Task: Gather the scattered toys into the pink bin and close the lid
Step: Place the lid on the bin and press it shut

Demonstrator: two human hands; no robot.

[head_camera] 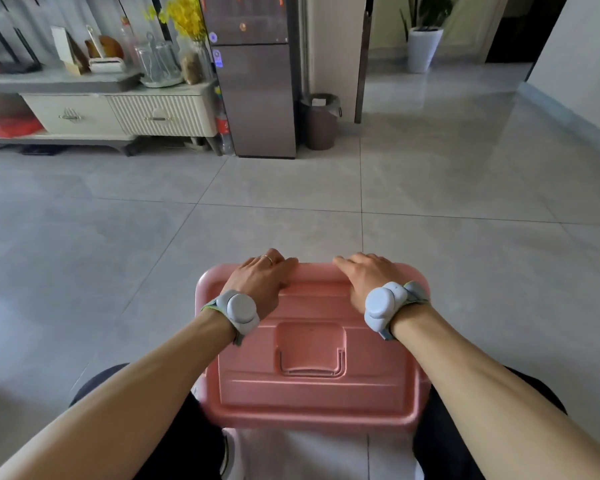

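I see a wide floor [291, 188] of large grey glossy tiles beyond my hands, with no toys on the part of it in view, so I judge the gathering done and the closing step in hand. Far past my fingertips stand a tall brushed-metal fridge [257, 98], a pale ribbed cabinet [118, 112] and a dark waste bin [321, 123].

Directly under both palms sits the pink bin [205, 348], its body almost wholly hidden beneath the lid [312, 393], which lies over it between my knees. The lid is smooth moulded plastic, rectangular with rounded corners, stepped ridges and a recessed handle pocket just behind my wrists.

My left hand [257, 282] and right hand [368, 275] lie flat on the lid's far edge, fingers fairly straight with the tips draped over the rim, pressing rather than grasping anything. A thin ring shows on the left hand; rounded grey trackers are strapped to both wrists.

The risks, as I judge them: pressing only the far edge may leave the near edge unseated, since I cannot tell whether it has snapped down. The glossy tiles could let the bin slide away from me under a forward push. Fingertips curled over the rim might get pinched as it clicks.
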